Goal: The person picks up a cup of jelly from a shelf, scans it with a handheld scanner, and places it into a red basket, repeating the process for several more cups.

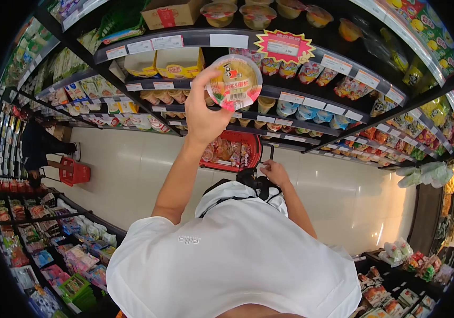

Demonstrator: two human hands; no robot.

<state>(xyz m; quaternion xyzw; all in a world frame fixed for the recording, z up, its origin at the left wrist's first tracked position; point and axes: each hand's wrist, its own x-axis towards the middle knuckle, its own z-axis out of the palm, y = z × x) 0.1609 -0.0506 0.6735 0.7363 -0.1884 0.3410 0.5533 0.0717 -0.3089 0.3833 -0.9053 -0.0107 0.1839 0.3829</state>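
Observation:
My left hand (205,116) is raised in front of the shelves, with thumb and fingers closed round the rim of a round clear cup (236,83). The cup has a pink and white printed label with a barcode facing me. Lower and to the right, my right hand (274,173) is closed at the black handle (267,150) of a red basket (252,147). Several packaged items lie inside the basket, close to my body.
Similar cups (257,17) stand on the top shelf near a cardboard box (171,14). A starburst price sign (284,46) hangs on the shelf edge. At the left, a person in dark clothes (44,146) is beside another red basket (75,172). More stocked shelves line the aisle behind me.

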